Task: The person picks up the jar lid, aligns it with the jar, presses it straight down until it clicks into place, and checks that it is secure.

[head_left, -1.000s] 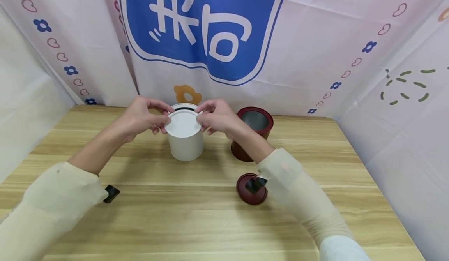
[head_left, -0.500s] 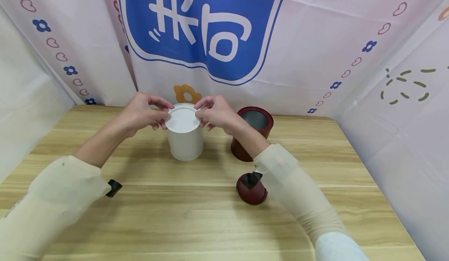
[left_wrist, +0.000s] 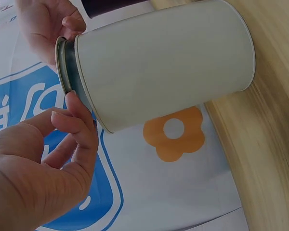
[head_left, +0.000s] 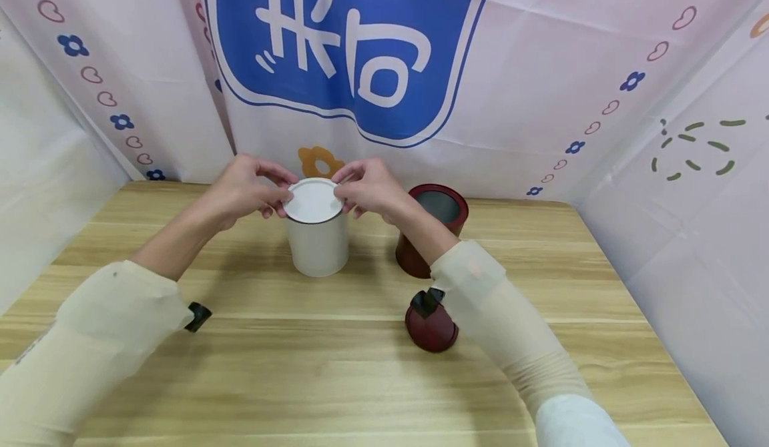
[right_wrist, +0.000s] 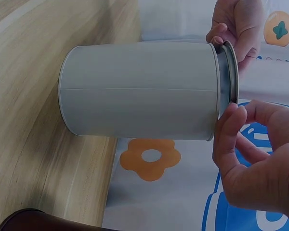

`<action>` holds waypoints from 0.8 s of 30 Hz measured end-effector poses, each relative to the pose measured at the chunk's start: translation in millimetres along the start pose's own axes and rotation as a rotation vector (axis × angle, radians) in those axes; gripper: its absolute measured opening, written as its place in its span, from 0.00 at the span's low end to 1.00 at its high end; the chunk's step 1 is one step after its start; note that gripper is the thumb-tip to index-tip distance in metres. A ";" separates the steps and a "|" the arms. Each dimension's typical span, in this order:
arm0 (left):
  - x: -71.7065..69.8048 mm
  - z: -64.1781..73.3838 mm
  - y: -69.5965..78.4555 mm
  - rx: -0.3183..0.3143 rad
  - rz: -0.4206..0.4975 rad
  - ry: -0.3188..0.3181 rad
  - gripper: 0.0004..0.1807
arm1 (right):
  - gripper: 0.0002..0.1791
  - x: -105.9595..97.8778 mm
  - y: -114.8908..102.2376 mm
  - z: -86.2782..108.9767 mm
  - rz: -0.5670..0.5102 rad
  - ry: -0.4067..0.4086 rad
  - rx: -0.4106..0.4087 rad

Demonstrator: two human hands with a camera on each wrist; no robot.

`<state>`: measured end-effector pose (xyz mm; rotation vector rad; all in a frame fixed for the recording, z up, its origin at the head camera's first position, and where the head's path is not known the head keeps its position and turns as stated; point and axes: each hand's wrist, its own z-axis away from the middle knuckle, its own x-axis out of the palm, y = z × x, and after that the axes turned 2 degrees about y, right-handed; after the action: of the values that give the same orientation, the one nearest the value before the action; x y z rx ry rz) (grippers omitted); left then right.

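A white cylindrical tin (head_left: 320,252) stands upright near the back of the table. Its white round lid (head_left: 313,201) sits at the mouth, and both wrist views show the lid's rim (right_wrist: 235,72) raised a little off the tin, its metal inner collar partly visible. My left hand (head_left: 251,192) pinches the lid's left edge between thumb and fingers. On the opposite edge, my right hand (head_left: 371,192) pinches it the same way. In the left wrist view the left fingertips (left_wrist: 73,98) lie right at the gap between lid and tin.
To the right, partly behind my right forearm, stands a dark red tin (head_left: 441,210) without a lid. A dark red lid (head_left: 431,332) lies on the wooden table (head_left: 288,380) before it, partly covered by a black wrist device (head_left: 426,300). A printed cloth (head_left: 510,100) hangs close behind.
The white lid has gone from tilted, with a dark gap at the back, to lying level over the tin's mouth. Both hands have shifted slightly with it.
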<state>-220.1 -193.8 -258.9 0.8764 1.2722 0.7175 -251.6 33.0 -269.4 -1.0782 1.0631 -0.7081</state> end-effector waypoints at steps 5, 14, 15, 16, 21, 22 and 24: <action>-0.5 -2.1 0.2 -0.004 -0.010 0.012 0.17 | 0.07 1.6 -1.4 -1.3 0.031 0.029 -0.028; -0.8 -8.4 -3.7 -0.005 -0.027 0.008 0.19 | 0.06 3.6 0.6 -4.8 0.113 0.074 -0.058; -0.7 -8.9 -3.9 -0.005 -0.035 0.008 0.19 | 0.06 3.9 0.8 -5.1 0.124 0.078 -0.056; -0.3 -9.3 -4.0 -0.004 -0.044 0.011 0.18 | 0.06 4.1 0.9 -5.3 0.135 0.081 -0.056; 0.6 -9.4 -3.6 0.009 -0.078 0.025 0.17 | 0.08 4.3 0.3 -6.3 0.180 0.080 -0.059; 0.6 -9.3 -3.5 0.014 -0.083 0.027 0.17 | 0.08 4.2 0.1 -6.4 0.186 0.079 -0.062; 0.8 -9.0 -2.8 0.025 -0.098 0.034 0.16 | 0.08 4.3 0.1 -6.9 0.198 0.079 -0.072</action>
<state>-228.9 -193.2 -262.4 0.8188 1.3478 0.6426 -256.5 26.9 -271.6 -0.9962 1.2524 -0.5601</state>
